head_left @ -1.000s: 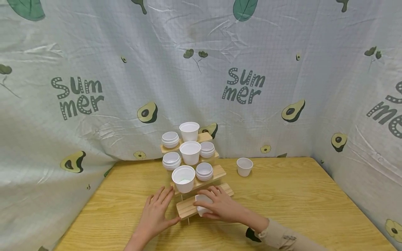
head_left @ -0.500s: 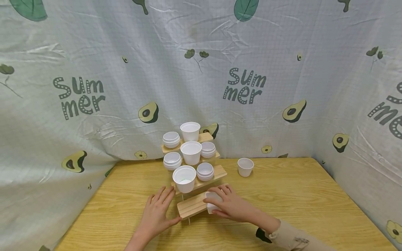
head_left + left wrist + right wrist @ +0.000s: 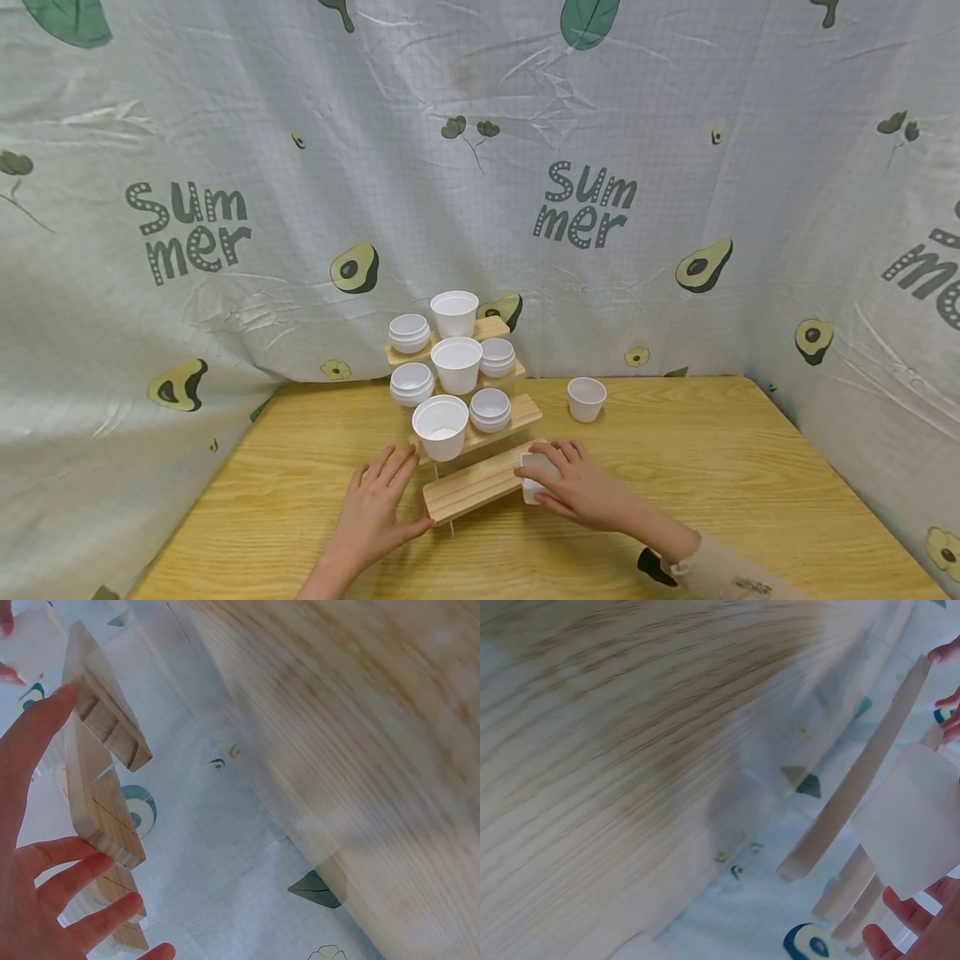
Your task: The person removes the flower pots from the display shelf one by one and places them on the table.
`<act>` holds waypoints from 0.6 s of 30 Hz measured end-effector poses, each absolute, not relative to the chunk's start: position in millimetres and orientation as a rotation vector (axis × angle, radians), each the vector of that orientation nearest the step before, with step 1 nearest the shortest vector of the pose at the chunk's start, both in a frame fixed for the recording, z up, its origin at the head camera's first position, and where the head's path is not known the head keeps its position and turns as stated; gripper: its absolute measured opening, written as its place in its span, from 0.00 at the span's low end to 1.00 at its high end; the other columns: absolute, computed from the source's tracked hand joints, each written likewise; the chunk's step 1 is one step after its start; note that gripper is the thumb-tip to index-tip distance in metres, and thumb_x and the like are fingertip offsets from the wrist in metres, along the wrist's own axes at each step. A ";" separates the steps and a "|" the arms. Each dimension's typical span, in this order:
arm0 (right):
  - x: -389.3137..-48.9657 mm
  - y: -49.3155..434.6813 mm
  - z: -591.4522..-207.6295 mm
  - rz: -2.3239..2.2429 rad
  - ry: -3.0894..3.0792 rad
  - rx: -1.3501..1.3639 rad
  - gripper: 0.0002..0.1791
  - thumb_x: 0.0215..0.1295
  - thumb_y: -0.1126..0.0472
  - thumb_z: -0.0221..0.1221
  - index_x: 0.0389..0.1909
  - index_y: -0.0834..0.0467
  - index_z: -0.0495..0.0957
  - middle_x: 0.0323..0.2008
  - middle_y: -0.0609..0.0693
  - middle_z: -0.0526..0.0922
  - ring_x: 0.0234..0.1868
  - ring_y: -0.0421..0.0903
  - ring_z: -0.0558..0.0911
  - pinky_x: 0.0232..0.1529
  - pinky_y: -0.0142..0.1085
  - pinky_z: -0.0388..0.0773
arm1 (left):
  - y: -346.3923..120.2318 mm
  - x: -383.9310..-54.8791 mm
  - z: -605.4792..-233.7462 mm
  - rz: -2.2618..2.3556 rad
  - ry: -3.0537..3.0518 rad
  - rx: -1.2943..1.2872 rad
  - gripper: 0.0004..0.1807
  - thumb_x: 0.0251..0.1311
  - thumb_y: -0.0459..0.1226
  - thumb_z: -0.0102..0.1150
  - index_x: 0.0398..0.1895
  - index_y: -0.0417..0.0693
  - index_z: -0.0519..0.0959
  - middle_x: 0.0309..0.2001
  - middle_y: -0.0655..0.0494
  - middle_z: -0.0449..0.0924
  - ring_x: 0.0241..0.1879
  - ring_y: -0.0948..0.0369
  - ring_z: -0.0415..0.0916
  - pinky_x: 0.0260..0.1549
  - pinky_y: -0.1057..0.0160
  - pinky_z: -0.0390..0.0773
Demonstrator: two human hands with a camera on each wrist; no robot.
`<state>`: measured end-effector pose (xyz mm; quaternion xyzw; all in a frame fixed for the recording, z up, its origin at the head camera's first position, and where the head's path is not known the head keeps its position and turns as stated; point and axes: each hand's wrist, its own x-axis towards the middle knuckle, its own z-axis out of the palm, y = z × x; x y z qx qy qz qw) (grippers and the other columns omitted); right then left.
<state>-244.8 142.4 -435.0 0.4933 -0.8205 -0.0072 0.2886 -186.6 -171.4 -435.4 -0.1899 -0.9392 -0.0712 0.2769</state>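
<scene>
My right hand [image 3: 585,493] grips a small white container [image 3: 536,481] at the right end of the lowest step [image 3: 476,485] of a wooden tiered stand. In the right wrist view, the container [image 3: 907,821] shows a smooth tapered side with rounded corners. My left hand [image 3: 369,510] is spread at the stand's left end. Its thumb touches the end of the lowest step, and its fingertips [image 3: 101,862] rest against the step above. On that second step stand a tall white cup [image 3: 442,446], with something pale greenish inside, and a squat white jar [image 3: 490,419].
Higher up the stand are two more tall white cups, the middle one [image 3: 457,379] and the top one [image 3: 454,321], with several squat jars [image 3: 409,337] beside them. A lone white cup [image 3: 585,404] stands on the wooden table [image 3: 720,467], right of the stand. A printed curtain [image 3: 450,208] hangs behind.
My right hand has slid right along the lowest step with the white container, from near its middle to its right end. The left hand has stayed in place.
</scene>
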 end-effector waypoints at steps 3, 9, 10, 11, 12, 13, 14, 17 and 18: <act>-246.6 151.2 -437.5 0.010 -2.189 1.309 0.20 0.68 0.45 0.39 0.56 0.42 0.66 0.53 0.52 0.69 0.49 0.47 0.66 0.45 0.42 0.62 | -171.1 -186.6 -435.4 -0.184 -2.514 -0.514 0.49 0.26 0.60 0.68 0.56 0.45 0.70 0.58 0.52 0.70 0.58 0.48 0.65 0.46 0.42 0.69; -247.8 167.4 -438.2 0.038 -2.197 1.272 0.20 0.68 0.45 0.38 0.55 0.44 0.68 0.52 0.53 0.69 0.48 0.47 0.66 0.44 0.43 0.63 | -170.8 -186.0 -434.9 -0.193 -2.519 -0.506 0.49 0.26 0.60 0.68 0.57 0.46 0.70 0.58 0.53 0.70 0.58 0.48 0.65 0.46 0.42 0.68; -247.9 169.9 -437.7 0.041 -2.196 1.267 0.20 0.68 0.45 0.38 0.55 0.44 0.69 0.52 0.53 0.69 0.48 0.47 0.66 0.44 0.43 0.63 | -170.7 -186.0 -435.0 -0.196 -2.524 -0.504 0.49 0.27 0.60 0.68 0.57 0.46 0.69 0.58 0.53 0.70 0.58 0.48 0.65 0.47 0.42 0.68; -248.1 172.4 -437.3 0.040 -2.196 1.261 0.20 0.68 0.45 0.38 0.55 0.44 0.69 0.52 0.53 0.69 0.48 0.47 0.66 0.44 0.43 0.63 | -170.6 -185.9 -435.1 -0.196 -2.530 -0.503 0.49 0.27 0.60 0.68 0.57 0.46 0.69 0.58 0.53 0.69 0.58 0.48 0.65 0.47 0.42 0.68; -248.5 174.8 -436.7 0.040 -2.197 1.256 0.20 0.69 0.45 0.37 0.55 0.45 0.69 0.52 0.53 0.69 0.48 0.47 0.66 0.44 0.44 0.63 | -170.5 -185.9 -435.4 -0.192 -2.535 -0.501 0.49 0.27 0.61 0.67 0.58 0.46 0.69 0.59 0.54 0.69 0.59 0.49 0.65 0.47 0.42 0.68; -249.2 177.1 -436.2 0.039 -2.196 1.247 0.20 0.69 0.45 0.37 0.55 0.45 0.69 0.52 0.53 0.69 0.47 0.47 0.66 0.44 0.44 0.63 | -170.5 -186.0 -435.7 -0.191 -2.538 -0.500 0.49 0.28 0.61 0.67 0.58 0.46 0.69 0.59 0.54 0.69 0.59 0.49 0.65 0.48 0.42 0.68; -250.1 179.5 -435.7 0.039 -2.195 1.238 0.20 0.69 0.45 0.37 0.54 0.45 0.69 0.52 0.53 0.69 0.47 0.48 0.66 0.43 0.44 0.63 | -170.5 -186.1 -435.9 -0.190 -2.539 -0.499 0.49 0.28 0.61 0.67 0.58 0.46 0.69 0.59 0.54 0.69 0.59 0.49 0.65 0.48 0.42 0.68; -254.0 186.1 -434.5 0.038 -2.197 1.208 0.21 0.69 0.45 0.36 0.54 0.45 0.70 0.51 0.53 0.69 0.45 0.48 0.66 0.41 0.44 0.63 | -170.8 -186.4 -436.5 -0.186 -2.532 -0.499 0.49 0.27 0.61 0.67 0.57 0.46 0.69 0.58 0.54 0.69 0.59 0.49 0.65 0.47 0.42 0.68; -255.7 188.4 -434.2 0.036 -2.199 1.199 0.21 0.69 0.44 0.35 0.53 0.45 0.70 0.51 0.54 0.69 0.44 0.49 0.66 0.41 0.45 0.63 | -170.9 -186.4 -436.6 -0.186 -2.527 -0.500 0.49 0.27 0.61 0.67 0.57 0.46 0.70 0.58 0.54 0.70 0.58 0.49 0.65 0.47 0.42 0.68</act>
